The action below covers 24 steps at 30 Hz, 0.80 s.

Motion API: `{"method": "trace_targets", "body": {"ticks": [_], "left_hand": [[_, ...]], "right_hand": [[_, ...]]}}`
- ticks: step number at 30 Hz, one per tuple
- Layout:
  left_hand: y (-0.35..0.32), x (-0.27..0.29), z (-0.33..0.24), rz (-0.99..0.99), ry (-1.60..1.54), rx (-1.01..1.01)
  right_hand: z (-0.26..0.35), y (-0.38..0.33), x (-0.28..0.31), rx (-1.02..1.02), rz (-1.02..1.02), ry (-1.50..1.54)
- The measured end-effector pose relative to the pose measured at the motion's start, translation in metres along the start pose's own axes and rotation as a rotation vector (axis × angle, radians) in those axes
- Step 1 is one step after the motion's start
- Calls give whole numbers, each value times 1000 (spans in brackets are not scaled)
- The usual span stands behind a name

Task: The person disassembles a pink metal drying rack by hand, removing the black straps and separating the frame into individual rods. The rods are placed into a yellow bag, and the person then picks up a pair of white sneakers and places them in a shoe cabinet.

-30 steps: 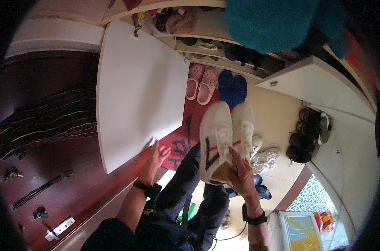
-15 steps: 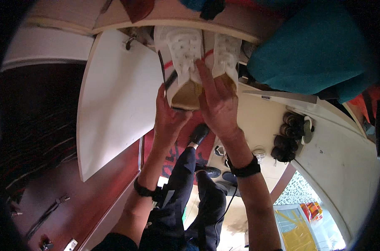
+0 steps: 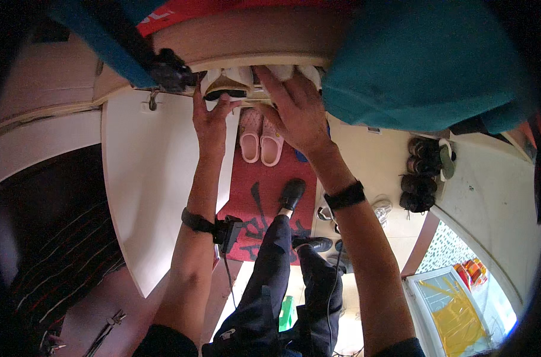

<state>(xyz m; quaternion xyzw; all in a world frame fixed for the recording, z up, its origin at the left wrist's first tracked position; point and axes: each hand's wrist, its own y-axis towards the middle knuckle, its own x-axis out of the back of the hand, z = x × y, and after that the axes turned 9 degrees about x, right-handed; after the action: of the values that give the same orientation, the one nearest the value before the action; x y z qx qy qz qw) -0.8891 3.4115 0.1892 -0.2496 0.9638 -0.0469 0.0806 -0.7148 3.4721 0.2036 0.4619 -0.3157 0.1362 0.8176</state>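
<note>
A pair of white sneakers sits heel-first toward me in the cabinet opening, toes hidden under the upper board. My left hand grips the left sneaker at its heel, fingers on the outer side and thumb by the back edge. My right hand is on the right sneaker, fingers reaching over and into it with the thumb lower; it covers much of that shoe. A white cabinet door hangs open left of my left forearm.
Pink clogs stand on a red mat below my hands. A teal cloth hangs at the right. Dark shoes line the right wall. A dark strapped object dangles near my left fingers.
The sneakers have gone from in front of the opening deeper under the board, with both hands following. My view has shifted, and the pink clogs now show below.
</note>
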Motion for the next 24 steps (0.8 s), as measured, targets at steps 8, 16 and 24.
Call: {"method": "trace_targets", "body": {"ticks": [8,16,24], "left_hand": [[0,6,-19,146,53,234],[-46,34,7,-109,-48,340],[-246,73,71,-175,-330,818]], "right_hand": [[-5,-22,13,-167,13,-38],[52,-53,64,-35,235,108],[154,-226,116,-398,457,496]]}}
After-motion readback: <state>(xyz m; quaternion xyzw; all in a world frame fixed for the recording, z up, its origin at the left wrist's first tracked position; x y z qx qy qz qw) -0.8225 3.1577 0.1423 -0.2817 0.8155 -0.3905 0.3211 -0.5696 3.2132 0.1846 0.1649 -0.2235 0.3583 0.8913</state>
